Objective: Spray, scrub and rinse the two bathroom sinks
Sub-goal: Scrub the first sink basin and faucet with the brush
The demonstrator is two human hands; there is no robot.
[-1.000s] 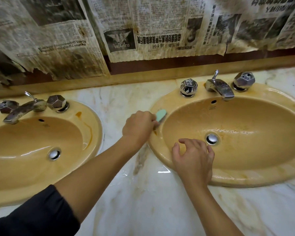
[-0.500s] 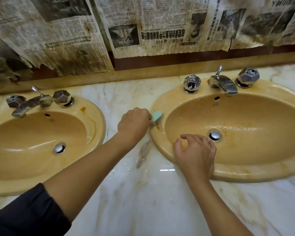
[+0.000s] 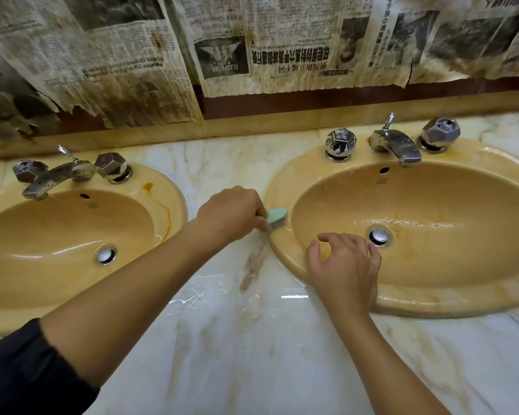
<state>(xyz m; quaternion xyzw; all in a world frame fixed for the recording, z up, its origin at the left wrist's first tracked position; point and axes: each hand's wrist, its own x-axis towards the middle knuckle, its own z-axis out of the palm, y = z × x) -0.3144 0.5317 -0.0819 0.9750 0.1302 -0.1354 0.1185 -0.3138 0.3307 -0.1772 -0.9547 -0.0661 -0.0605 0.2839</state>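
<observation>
Hands at work between two yellow basins: the left hand (image 3: 231, 215) grips a green brush (image 3: 277, 216), its bristles down on the left rim of the right sink (image 3: 285, 187), where rim meets the marble counter (image 3: 252, 354). The right hand (image 3: 346, 271) grips nothing; its fingers are loosely curled over the near rim and dip into the bowl.

Just past the right fingertips sits the chrome drain (image 3: 379, 236), with a thin sheet of water rippling across the bowl beyond it. Farther back stand a spout (image 3: 397, 145) and two faceted knobs. Left of the brush hand lies the left sink (image 3: 174, 187), its bowl wet and glossy round the drain, an orange stain running down its right rim.

Against half a second ago, the brush sits a little nearer on the rim and the right hand keeps its place on the near edge.

The left forearm reaches in diagonally from a dark sleeve (image 3: 27, 372), fist knuckles-up; the right forearm comes straight from below, wrist bent down. A brown smear marks the counter under the brush hand; stained newspaper (image 3: 297, 43) covers the wall behind.
</observation>
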